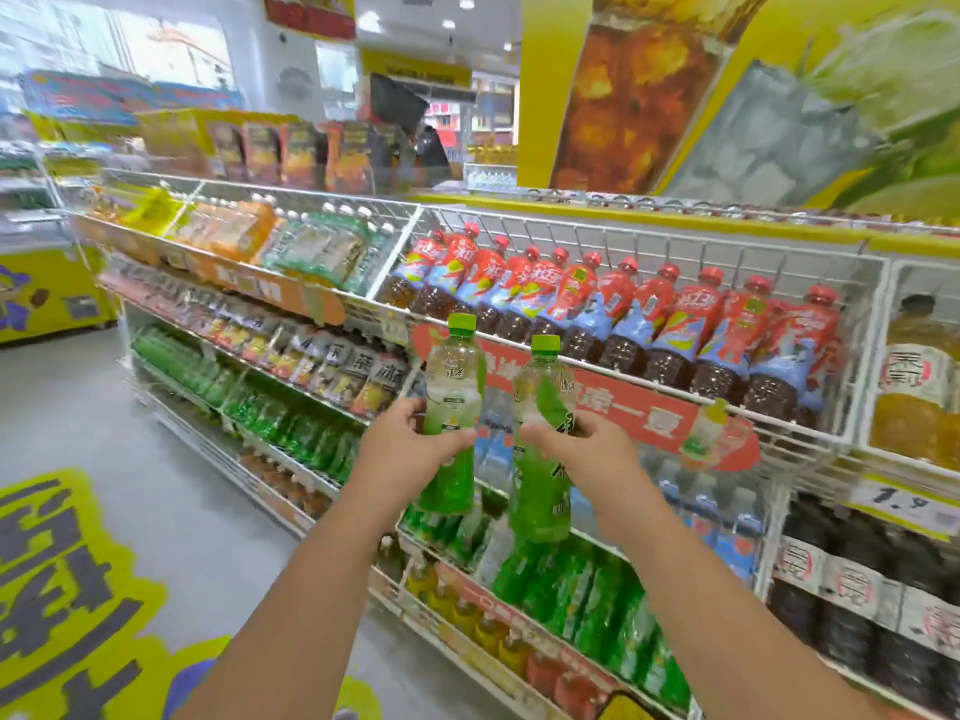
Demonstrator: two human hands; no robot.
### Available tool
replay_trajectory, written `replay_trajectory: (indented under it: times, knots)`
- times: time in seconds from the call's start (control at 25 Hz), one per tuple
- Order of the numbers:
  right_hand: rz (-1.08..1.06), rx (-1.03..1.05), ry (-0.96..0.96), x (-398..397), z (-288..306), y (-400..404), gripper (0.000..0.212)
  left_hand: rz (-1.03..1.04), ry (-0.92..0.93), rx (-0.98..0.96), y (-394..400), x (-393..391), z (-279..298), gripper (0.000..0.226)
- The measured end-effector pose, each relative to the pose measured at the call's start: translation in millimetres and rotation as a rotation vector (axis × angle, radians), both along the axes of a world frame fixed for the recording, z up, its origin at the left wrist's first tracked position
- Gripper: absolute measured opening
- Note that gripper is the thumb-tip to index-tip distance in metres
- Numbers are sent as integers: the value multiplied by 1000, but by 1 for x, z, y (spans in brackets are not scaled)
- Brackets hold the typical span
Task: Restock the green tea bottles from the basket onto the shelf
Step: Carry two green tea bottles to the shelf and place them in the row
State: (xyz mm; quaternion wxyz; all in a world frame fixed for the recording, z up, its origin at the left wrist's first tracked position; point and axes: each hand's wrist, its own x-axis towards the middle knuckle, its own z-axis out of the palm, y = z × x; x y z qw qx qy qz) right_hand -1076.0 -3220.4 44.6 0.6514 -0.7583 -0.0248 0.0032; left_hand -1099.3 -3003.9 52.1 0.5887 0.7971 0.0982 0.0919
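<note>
I hold two green tea bottles upright in front of the drinks shelf. My left hand (pixel 410 449) grips the left green tea bottle (pixel 453 392) around its middle; its green cap is at the level of the wire rack's front rail. My right hand (pixel 587 459) grips the right green tea bottle (pixel 540 407) the same way, a little lower. Both bottles hang in the air, close together, not touching any shelf. Below them a lower shelf row of green tea bottles (pixel 587 595) lies tilted. The basket is not in view.
A white wire rack (pixel 675 236) of red-labelled tea bottles (pixel 649 324) runs across at chest height, with a red price banner (pixel 639 407) under it. Dark tea bottles (pixel 857 579) fill the right shelves. More drinks shelves stretch left; grey floor (pixel 156 459) lies to my left.
</note>
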Motion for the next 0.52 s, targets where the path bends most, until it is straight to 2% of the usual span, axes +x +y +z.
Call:
replay_trajectory:
  times: [0.08,0.2,0.32,0.4,0.52]
  knots:
    - [2,-7,1,11,1,60,45,14,4,7,62,4,3,88]
    - [44,-20,9,29,1,150,43,54,2,10,152,6,8,92]
    - [110,7,38,44,4,226,54,120,11,14,223,7,15,63]
    - [134,1,54,58,6,271,38,163,18,19,267,13,20,49]
    - [165,-9,58,81,8,322,24,224,30,18,321,28,19,56]
